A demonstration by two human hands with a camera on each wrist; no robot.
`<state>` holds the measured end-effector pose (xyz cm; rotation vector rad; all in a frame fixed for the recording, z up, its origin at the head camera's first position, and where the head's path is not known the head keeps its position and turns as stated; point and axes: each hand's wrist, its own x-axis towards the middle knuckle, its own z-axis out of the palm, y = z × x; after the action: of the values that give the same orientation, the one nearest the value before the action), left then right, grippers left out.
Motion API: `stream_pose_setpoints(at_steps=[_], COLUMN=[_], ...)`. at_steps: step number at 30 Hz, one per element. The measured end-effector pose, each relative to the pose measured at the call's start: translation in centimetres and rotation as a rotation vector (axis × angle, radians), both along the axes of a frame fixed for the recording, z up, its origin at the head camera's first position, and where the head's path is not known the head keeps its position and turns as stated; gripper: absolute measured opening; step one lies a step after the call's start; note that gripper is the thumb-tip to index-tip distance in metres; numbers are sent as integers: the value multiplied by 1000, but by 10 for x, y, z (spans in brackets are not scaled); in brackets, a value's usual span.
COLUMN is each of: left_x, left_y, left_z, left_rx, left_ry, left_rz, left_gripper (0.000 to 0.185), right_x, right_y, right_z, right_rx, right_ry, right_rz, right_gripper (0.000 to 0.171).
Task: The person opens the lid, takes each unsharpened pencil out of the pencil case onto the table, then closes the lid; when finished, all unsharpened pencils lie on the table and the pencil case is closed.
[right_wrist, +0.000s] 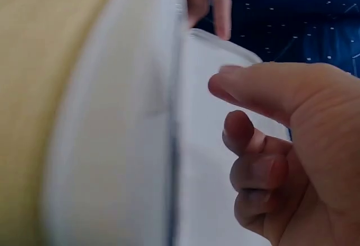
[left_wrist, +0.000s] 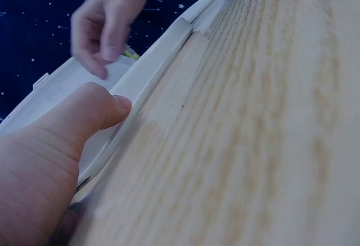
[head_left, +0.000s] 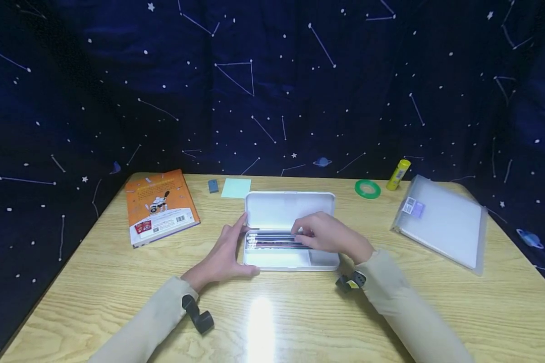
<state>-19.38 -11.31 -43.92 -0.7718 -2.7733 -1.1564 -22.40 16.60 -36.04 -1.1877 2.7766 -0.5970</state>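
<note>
Head view: left hand [head_left: 224, 252] is lying flat-fingered against the open pencil case [head_left: 288, 229]. Right hand [head_left: 329, 236] is hovering over the pencils [head_left: 272, 241], fingers curled; whether it is pinching one, I cannot tell.

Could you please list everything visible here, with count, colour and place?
pencil case: one, white, lid open, table centre
pencils: several, dark, lying in the case
book: one, orange, far left
eraser: one, grey-blue, beside the sticky notes
sticky notes: one pad, pale green, behind the case
tape roll: one, green, far right
glue stick: one, yellow, by the tape
folder: one, translucent, right edge
table: one, light wood
left hand: steadies the case's left end
right hand: fingers over the pencils
</note>
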Motion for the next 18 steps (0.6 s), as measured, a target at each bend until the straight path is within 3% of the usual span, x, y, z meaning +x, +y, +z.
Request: stream_pose_setpoints(at_steps=[10,18], left_x=[-1,0], left_y=[1,1], left_z=[0,0], left_rx=[8,3], left_ry=[-8,-11], left_rz=[-3,0], left_gripper=[130,129], right_x=[0,2], right_y=[7,2], right_z=[-23,-28], right_rx=[-38,-6], right_ry=[-110,-61], right_rz=[-8,-51], right_gripper=[9,7])
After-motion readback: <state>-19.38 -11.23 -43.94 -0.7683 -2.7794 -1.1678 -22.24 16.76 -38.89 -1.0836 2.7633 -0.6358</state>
